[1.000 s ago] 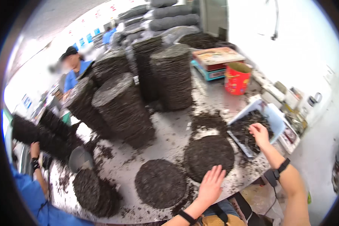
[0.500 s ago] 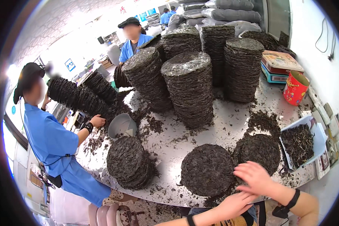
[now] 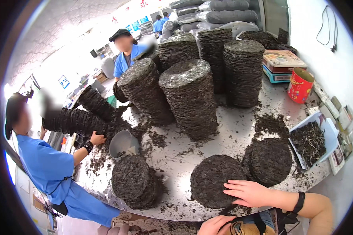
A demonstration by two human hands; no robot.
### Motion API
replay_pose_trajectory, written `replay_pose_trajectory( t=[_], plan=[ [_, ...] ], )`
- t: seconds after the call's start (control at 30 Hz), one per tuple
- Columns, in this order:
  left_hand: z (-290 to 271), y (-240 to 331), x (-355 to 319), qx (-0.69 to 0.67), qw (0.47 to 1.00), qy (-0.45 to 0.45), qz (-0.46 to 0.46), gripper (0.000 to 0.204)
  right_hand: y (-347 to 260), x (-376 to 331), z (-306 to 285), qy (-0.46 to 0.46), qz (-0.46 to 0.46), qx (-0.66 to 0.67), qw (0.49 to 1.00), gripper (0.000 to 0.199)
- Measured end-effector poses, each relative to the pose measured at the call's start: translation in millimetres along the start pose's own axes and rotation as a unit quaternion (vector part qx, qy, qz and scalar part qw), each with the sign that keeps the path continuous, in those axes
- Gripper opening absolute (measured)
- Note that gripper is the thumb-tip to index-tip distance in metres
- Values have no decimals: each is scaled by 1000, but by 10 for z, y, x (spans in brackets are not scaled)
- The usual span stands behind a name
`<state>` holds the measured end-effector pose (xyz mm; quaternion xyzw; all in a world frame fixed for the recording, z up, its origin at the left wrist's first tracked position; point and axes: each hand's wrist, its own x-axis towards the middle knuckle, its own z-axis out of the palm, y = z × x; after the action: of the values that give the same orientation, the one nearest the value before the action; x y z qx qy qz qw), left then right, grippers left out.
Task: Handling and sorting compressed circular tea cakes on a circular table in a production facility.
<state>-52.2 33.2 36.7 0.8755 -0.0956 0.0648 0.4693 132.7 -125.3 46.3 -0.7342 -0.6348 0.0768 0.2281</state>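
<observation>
My right hand [image 3: 249, 193] lies with fingers stretched out on the right part of a round, dark disc [image 3: 211, 184] that looks like pressed dried seaweed. Below the table's near edge, my left hand [image 3: 215, 225] rests close to my lap, fingers extended and nothing visible in them; the picture's lower edge cuts it off. Right of the disc, touching it, stands a low stack of similar discs [image 3: 270, 160]. Farther left is another short stack [image 3: 133, 182], leaning a little.
Tall stacks of discs [image 3: 190, 100] stand at the back. A grey bowl [image 3: 123, 144], a red can [image 3: 301, 86], a scale [image 3: 276, 74] and a light blue tray of scraps [image 3: 331, 135] surround the work area. At left, a co-worker in blue [image 3: 47, 156] handles tilted stacks [image 3: 76, 121].
My right hand has moved left onto the middle disc. My left hand has drawn back from beside it to below the table edge. The view has shifted slightly.
</observation>
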Motion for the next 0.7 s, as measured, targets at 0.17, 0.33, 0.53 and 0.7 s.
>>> replay_pose_trajectory(
  t=[0.17, 0.33, 0.53, 0.7],
  plan=[
    [17, 5, 13, 12, 1000, -8, -4, 21, -115, 9, -396, 240, 131, 109, 956, 48],
    [118, -15, 12, 11, 1000, -17, 17, 20, 138, -400, -510, 537, 269, 350, 719, 35],
    [86, 12, 156, 60, 998, -3, 7, 25, 326, -1078, -587, 558, 429, 404, 585, 54],
    [44, 16, 418, 156, 987, 37, 20, 35, 418, -1150, -318, 471, 383, 103, 788, 41]
  ],
)
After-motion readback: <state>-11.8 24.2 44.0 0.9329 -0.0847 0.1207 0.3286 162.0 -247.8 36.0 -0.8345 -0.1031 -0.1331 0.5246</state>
